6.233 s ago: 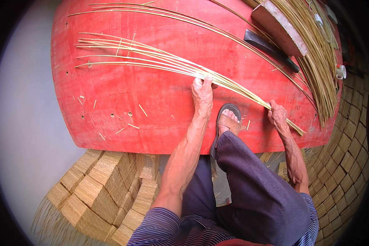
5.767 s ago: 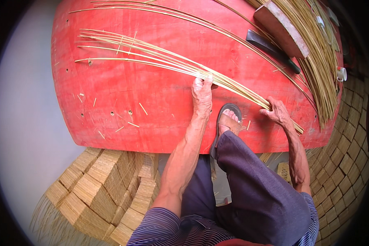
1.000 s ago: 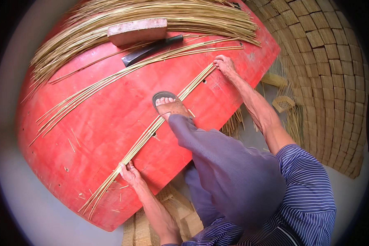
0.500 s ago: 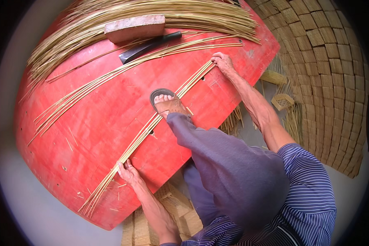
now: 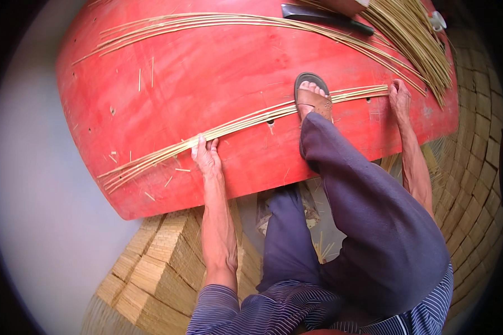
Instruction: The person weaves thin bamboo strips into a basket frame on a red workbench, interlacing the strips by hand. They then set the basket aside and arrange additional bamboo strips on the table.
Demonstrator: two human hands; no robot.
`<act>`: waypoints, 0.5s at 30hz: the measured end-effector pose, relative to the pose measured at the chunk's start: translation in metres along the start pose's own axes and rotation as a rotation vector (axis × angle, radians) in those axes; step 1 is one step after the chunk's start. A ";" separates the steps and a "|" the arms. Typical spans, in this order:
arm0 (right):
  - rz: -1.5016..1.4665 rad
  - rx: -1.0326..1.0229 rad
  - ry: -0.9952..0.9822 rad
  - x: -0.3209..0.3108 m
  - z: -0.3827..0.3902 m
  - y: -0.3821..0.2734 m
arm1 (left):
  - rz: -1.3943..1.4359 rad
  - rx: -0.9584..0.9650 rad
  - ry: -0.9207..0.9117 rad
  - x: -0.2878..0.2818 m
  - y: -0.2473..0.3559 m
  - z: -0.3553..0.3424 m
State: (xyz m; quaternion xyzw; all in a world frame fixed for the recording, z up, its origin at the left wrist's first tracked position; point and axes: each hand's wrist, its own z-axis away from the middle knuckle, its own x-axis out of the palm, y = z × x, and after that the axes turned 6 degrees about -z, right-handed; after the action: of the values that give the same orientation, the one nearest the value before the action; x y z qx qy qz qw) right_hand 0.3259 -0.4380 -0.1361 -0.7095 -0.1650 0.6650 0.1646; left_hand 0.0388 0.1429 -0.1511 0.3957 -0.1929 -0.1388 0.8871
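Note:
A bundle of thin, pale bamboo-like strips point(image 5: 246, 121) lies across the red board point(image 5: 218, 78). Pressing down on its middle is my foot in a brown sandal point(image 5: 314, 99). To the left of the foot, my left hand point(image 5: 207, 156) is closed on the bundle from its near side, short of the splayed left ends. At the far right tip, my right hand point(image 5: 399, 97) pinches the strip ends, its fingertips partly hidden.
Farther back lie a second row of strips point(image 5: 207, 21) and a dark-bladed knife point(image 5: 324, 18) beside a brick point(image 5: 343, 5). A thick strip pile point(image 5: 411, 39) is at upper right. Stacked woven blocks point(image 5: 156, 273) stand below the board's left front edge; more line the right point(image 5: 469, 184).
My view has turned left, so the board and bundle now look more level and the brick and pile sit at upper right. Both hands and the foot stay on the bundle.

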 end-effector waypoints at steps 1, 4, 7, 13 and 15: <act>0.120 -0.151 0.058 -0.005 0.003 -0.008 | -0.001 0.004 -0.003 0.001 -0.001 0.001; -0.103 -0.211 -0.129 -0.005 0.014 -0.085 | -0.085 -0.073 0.100 0.006 0.003 0.007; -0.298 -0.321 -0.283 0.006 0.022 -0.151 | -0.195 -0.100 0.105 0.010 0.005 0.019; -0.387 -0.794 -0.557 0.054 0.050 -0.273 | -0.502 -0.051 0.123 0.050 0.001 0.059; -0.099 -0.837 -0.769 0.081 0.057 -0.285 | -0.722 0.080 0.011 0.071 -0.005 0.076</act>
State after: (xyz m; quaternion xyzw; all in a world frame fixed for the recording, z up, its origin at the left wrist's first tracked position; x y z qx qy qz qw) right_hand 0.2693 -0.1463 -0.0828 -0.4126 -0.4955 0.7449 -0.1715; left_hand 0.0671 0.0620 -0.0921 0.4736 -0.0414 -0.4334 0.7656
